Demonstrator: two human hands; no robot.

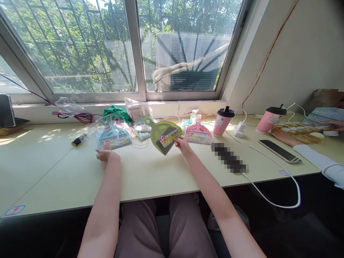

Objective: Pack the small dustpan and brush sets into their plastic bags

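My right hand (182, 143) pinches the lower right edge of a yellow-green dustpan and brush set (166, 135), tilted above the table with a printed label across its bristles. My left hand (107, 153) is at the front edge of a teal dustpan set (114, 136) in clear plastic, its fingers curled against the wrapping. A pink dustpan set (198, 133) lies to the right of the green one, with another teal one partly behind it. Between the left set and the green one sit teal-and-white packages (142, 129), partly hidden.
A screwdriver-like tool (79, 139) lies at left. Pink cups (223, 122) (270, 119), a charger (239, 129), a white cable (268, 204) and a phone (280, 151) are at right. Another person's hand (282, 137) rests near yellow items (295, 128). Green plastic (116, 112) lies by the window.
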